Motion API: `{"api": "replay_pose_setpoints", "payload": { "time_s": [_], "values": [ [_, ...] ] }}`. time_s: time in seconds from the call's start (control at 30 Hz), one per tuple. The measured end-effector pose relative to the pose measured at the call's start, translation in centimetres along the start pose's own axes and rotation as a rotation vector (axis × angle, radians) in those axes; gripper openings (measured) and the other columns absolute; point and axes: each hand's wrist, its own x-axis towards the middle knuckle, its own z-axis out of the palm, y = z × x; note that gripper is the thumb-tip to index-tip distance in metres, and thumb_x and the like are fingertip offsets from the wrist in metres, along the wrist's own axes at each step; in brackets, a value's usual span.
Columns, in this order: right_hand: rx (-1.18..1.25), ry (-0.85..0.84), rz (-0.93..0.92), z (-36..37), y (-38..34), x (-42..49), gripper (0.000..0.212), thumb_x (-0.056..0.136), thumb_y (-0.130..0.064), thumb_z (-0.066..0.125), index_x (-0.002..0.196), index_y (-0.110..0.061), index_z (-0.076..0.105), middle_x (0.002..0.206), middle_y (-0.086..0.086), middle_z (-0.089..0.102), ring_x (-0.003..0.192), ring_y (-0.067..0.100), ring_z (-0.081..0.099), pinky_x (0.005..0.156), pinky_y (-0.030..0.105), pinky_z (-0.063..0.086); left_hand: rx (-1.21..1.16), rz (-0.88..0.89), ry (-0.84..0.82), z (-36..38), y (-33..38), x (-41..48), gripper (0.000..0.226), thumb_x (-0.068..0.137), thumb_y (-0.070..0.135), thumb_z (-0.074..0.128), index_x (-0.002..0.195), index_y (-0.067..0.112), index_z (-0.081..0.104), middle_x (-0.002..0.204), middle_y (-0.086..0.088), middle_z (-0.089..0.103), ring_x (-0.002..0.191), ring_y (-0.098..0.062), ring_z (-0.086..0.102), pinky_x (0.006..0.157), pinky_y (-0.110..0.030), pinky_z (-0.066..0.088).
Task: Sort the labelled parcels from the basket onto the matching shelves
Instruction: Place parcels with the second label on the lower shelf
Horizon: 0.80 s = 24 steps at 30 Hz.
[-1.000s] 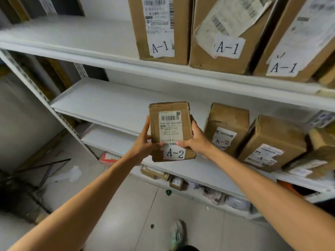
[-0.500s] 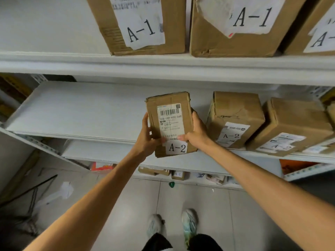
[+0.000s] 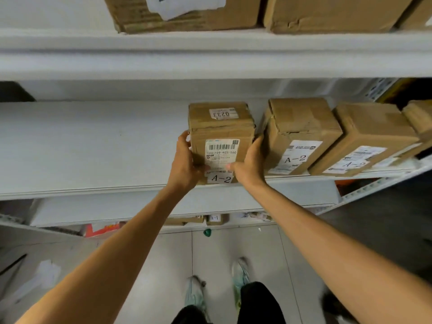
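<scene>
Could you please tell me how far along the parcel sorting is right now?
Done: two shelved A-2 parcels stand on the middle shelf, and larger boxes sit on the upper shelf. In hand: the left hand and right hand grip a third A-2 parcel at the middle shelf's front edge, beside the others. Left: releasing it; the basket is out of view, so the remainder cannot be told.

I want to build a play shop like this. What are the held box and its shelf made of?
The box looks like brown cardboard, matte, with creased, dented edges and paper labels stuck on. The shelf looks white, smooth and flat, maybe painted metal or coated board; the picture leaves that open.
</scene>
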Motion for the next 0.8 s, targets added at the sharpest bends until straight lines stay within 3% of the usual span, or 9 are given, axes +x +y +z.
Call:
{"api": "replay_pose_setpoints", "payload": {
  "time_s": [0.1, 0.2, 0.27, 0.4, 0.5, 0.6, 0.67, 0.73, 0.8],
  "values": [
    [0.07, 0.072, -0.032, 0.2, 1.1, -0.2, 0.094, 0.069, 0.012, 0.075, 0.143, -0.013, 0.022, 0.137, 0.006, 0.049, 0.129, 0.02, 0.047, 0.099, 0.028, 0.046, 0.047, 0.08, 0.044, 0.8, -1.1, 0.2, 0.08, 0.067, -0.003, 0.073, 0.135, 0.011, 0.032, 0.129, -0.004, 0.042, 0.111, -0.017, 0.055, 0.081, -0.039, 0.059],
    [0.057, 0.041, -0.053, 0.0, 1.2, -0.4, 0.099, 0.075, 0.009, 0.072, 0.149, -0.013, 0.01, 0.141, 0.005, 0.044, 0.129, 0.014, 0.042, 0.097, 0.019, 0.04, 0.024, 0.016, 0.066, 0.7, -0.5, 0.1, 0.074, 0.072, -0.007, 0.072, 0.134, 0.01, 0.034, 0.13, -0.003, 0.044, 0.11, -0.01, 0.048, 0.077, -0.011, 0.053],
    [0.044, 0.015, -0.068, -0.3, 1.1, -0.6, 0.098, 0.077, 0.008, 0.07, 0.15, -0.011, 0.007, 0.143, 0.007, 0.042, 0.131, 0.015, 0.041, 0.1, 0.023, 0.04, -0.037, -0.004, 0.032, 0.3, 0.0, 0.2, 0.074, 0.072, -0.007, 0.073, 0.133, 0.01, 0.034, 0.131, -0.005, 0.046, 0.112, -0.013, 0.048, 0.067, -0.004, 0.049],
    [-0.005, -0.004, -0.033, -0.6, 0.1, -1.6, 0.09, 0.079, 0.004, 0.07, 0.147, -0.006, 0.012, 0.144, 0.01, 0.039, 0.136, 0.024, 0.036, 0.11, 0.037, 0.037, -0.128, -0.141, -0.02, -0.2, 0.9, -0.9, 0.081, 0.076, -0.009, 0.071, 0.14, 0.012, 0.027, 0.119, -0.002, 0.05, 0.106, -0.015, 0.052, 0.06, -0.011, 0.053],
    [-0.085, -0.061, 0.014, -1.0, -0.2, -2.5, 0.092, 0.079, -0.005, 0.074, 0.147, -0.002, 0.012, 0.147, 0.015, 0.031, 0.138, 0.027, 0.029, 0.112, 0.037, 0.033, -0.008, -0.227, -0.046, -0.5, 0.9, -2.8, 0.086, 0.073, 0.003, 0.079, 0.143, 0.013, 0.029, 0.124, -0.006, 0.054, 0.11, -0.02, 0.056, 0.079, -0.028, 0.058],
    [-0.077, 0.026, -0.022, -1.7, -0.1, -3.7, 0.067, 0.08, -0.005, 0.071, 0.131, -0.001, 0.028, 0.131, 0.014, 0.038, 0.122, 0.027, 0.043, 0.089, 0.026, 0.044, 0.069, -0.271, 0.014, -0.7, 1.5, -4.8, 0.075, 0.073, 0.008, 0.08, 0.136, 0.009, 0.039, 0.122, -0.01, 0.058, 0.105, -0.021, 0.059, 0.087, -0.034, 0.054],
    [-0.063, 0.061, -0.124, -2.2, 0.1, -4.6, 0.053, 0.08, -0.004, 0.067, 0.121, -0.005, 0.033, 0.122, 0.01, 0.039, 0.112, 0.023, 0.046, 0.07, 0.017, 0.04, 0.119, -0.254, 0.065, -0.7, 2.3, -6.4, 0.068, 0.076, 0.009, 0.078, 0.134, 0.009, 0.042, 0.119, -0.01, 0.058, 0.1, -0.019, 0.058, 0.084, -0.031, 0.053],
    [-0.032, -0.037, -0.247, -2.7, 0.1, -5.3, 0.047, 0.08, -0.003, 0.068, 0.114, -0.008, 0.036, 0.118, 0.006, 0.041, 0.11, 0.02, 0.048, 0.066, 0.01, 0.038, 0.19, -0.214, 0.095, -0.8, 3.1, -7.9, 0.063, 0.079, 0.01, 0.076, 0.133, 0.011, 0.044, 0.118, -0.011, 0.059, 0.1, -0.021, 0.059, 0.086, -0.035, 0.055],
    [-0.053, -0.213, -0.357, -2.9, -0.3, -6.0, 0.043, 0.079, -0.004, 0.07, 0.11, -0.01, 0.041, 0.113, 0.003, 0.044, 0.106, 0.017, 0.049, 0.071, 0.013, 0.04, 0.266, -0.174, 0.126, -0.9, 4.0, -9.6, 0.058, 0.08, 0.011, 0.075, 0.13, 0.01, 0.047, 0.116, -0.011, 0.061, 0.099, -0.023, 0.06, 0.084, -0.037, 0.055]
  ]
}}
